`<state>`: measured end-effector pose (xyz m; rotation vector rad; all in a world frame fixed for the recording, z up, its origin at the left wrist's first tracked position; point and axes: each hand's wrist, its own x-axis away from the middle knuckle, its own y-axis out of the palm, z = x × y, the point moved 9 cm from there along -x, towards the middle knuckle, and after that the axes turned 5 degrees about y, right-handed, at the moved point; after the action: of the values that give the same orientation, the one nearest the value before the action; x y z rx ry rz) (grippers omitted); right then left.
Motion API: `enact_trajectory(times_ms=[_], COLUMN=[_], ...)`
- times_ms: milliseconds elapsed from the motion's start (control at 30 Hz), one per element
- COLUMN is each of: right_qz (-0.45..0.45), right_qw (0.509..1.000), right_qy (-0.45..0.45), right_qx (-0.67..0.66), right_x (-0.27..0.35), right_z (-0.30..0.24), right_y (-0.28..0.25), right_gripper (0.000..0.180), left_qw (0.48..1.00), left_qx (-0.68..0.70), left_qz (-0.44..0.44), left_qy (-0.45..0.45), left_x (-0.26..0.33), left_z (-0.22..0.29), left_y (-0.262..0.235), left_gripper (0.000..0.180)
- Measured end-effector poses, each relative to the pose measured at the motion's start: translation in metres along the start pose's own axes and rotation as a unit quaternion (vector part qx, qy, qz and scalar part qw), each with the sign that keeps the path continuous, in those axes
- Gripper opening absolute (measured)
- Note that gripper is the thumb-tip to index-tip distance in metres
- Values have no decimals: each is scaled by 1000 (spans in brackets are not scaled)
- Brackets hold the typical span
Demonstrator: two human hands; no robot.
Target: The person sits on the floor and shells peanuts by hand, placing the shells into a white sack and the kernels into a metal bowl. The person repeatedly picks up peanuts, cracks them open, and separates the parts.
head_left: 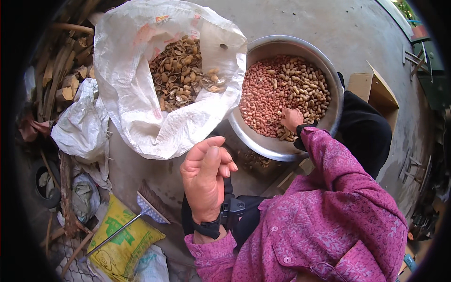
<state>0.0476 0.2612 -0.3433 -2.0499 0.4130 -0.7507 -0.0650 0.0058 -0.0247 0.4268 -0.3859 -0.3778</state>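
My right hand (292, 119) reaches into a wide metal basin (324, 51), its fingers curled closed among the peanuts; a pale bit, seemingly a peanut, shows at the fingertips. Inside the basin, shelled pink peanut kernels (256, 89) lie to the left and unshelled peanuts (305, 87) to the right. My left hand (205, 176) is raised in front of a white woven sack (124, 61), fingers loosely bent and thumb apart, with nothing visible in it. Empty peanut shells (178, 70) fill the sack's bottom. A few shells (213, 81) at their right look blurred.
A cardboard box (376, 91) stands beyond my right knee. Firewood (66, 75) and a white bag (84, 127) are at the left. A yellow sack (120, 239) lies at lower left, with a long-handled brush (152, 209) across it. Small stools (416, 61) stand at far right.
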Motion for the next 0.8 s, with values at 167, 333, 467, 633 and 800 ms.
enact_trajectory(times_ms=[167,333,467,633,800], right_qz=[18,32,-54,-88,-131], right_qw=[999,994,948,813,689], right_qy=[21,49,144,199,127], right_qx=[-24,-90,-280,-539,-701], right_x=[-3,-8,-11,-14,-37], right_z=[13,21,31,-1,-51], right_y=[11,-7,-10,-44,-140], right_gripper=[15,15,16,17,7], left_qw=[1000,1000,1000,999,995], left_qx=[-6,6,14,26,61], left_qz=[-2,-5,-5,0,3], left_qy=[3,13,16,45,80], left_x=[0,0,2,3,8], left_z=[2,5,7,20,31], left_y=[1,3,2,-2,-8], left_gripper=[22,22,21,21,20])
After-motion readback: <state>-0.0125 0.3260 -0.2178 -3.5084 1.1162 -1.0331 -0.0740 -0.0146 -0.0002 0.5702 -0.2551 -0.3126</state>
